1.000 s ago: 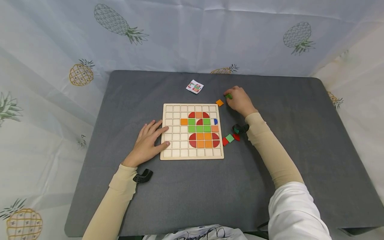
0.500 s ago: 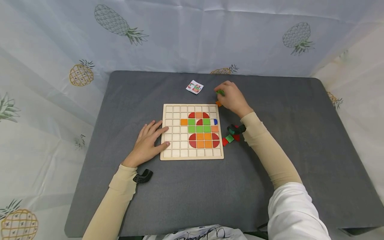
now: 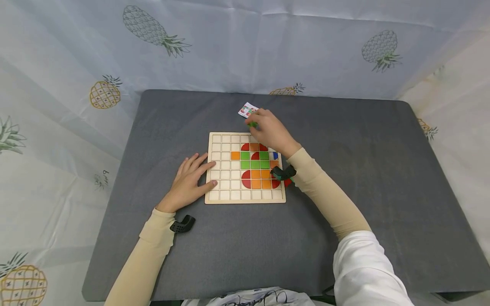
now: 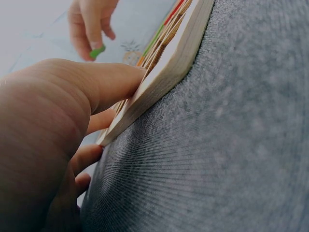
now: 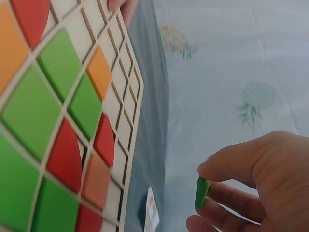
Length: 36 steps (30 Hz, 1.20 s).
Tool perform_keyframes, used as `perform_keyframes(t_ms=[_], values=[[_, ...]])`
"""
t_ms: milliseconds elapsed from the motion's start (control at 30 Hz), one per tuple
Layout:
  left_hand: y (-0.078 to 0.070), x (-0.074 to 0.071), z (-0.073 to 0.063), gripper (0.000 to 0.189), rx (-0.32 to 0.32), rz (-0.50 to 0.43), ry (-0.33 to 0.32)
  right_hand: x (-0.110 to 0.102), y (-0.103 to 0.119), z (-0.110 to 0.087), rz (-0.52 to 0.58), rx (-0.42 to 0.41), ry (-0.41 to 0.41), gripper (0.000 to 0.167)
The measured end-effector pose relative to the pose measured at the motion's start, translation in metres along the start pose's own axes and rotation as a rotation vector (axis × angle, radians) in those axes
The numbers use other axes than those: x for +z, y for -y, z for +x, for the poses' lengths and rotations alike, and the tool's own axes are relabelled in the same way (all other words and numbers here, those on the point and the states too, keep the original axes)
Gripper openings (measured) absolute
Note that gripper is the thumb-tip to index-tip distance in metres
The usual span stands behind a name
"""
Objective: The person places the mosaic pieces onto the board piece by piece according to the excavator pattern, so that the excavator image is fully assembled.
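A wooden grid board (image 3: pixel 223 185) lies on the table, its right half partly filled with red, green, orange and blue tiles in square and rounded shapes. My left hand (image 3: pixel 186 187) rests at the board's left edge, fingers spread, with thumb and index fingertip on its rim. Above the board's far edge, my right hand (image 3: pixel 269 131) pinches a small green tile (image 5: pixel 202 192) between thumb and fingertips. That hand and forearm cover part of the board's upper right. Just behind the right hand's fingertips lies a small printed pattern card (image 3: pixel 246 109).
Beside the board's right edge, a red tile (image 3: pixel 287 182) shows, partly covered by the right wrist's black band (image 3: pixel 284 172). Dark grey cloth covers the table (image 3: pixel 363 140). A pale pineapple-print curtain (image 3: pixel 245 51) hangs behind it.
My right hand has moved left with the green tile, from right of the board to over its far edge near the card. My left hand has stayed in place.
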<state>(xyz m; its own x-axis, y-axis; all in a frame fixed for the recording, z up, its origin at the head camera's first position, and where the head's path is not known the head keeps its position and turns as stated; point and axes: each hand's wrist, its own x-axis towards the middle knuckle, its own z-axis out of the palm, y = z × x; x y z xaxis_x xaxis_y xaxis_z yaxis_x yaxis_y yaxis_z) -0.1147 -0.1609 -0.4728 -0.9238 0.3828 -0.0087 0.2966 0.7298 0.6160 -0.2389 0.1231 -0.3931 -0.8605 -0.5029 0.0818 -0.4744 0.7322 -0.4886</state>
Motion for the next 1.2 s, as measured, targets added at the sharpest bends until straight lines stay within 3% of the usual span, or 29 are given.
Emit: perform_keyframes(t_ms=[267,533,933,1200], values=[[0.0,0.001,0.0,0.063,-0.003,0.001,0.005,0.021,0.021,0.01,0.014,-0.144,0.118,0.025],[0.0,0.001,0.0,0.063,0.004,0.006,0.011,0.04,0.034,0.011,0.019,-0.196,0.249,0.024],[0.002,0.0,0.001,0.062,0.011,-0.003,0.009,0.06,0.042,0.009,-0.058,-0.246,0.318,0.025],[0.001,-0.001,0.0,0.062,0.007,-0.001,0.007,0.064,0.043,0.007,-0.092,-0.262,0.31,0.025]])
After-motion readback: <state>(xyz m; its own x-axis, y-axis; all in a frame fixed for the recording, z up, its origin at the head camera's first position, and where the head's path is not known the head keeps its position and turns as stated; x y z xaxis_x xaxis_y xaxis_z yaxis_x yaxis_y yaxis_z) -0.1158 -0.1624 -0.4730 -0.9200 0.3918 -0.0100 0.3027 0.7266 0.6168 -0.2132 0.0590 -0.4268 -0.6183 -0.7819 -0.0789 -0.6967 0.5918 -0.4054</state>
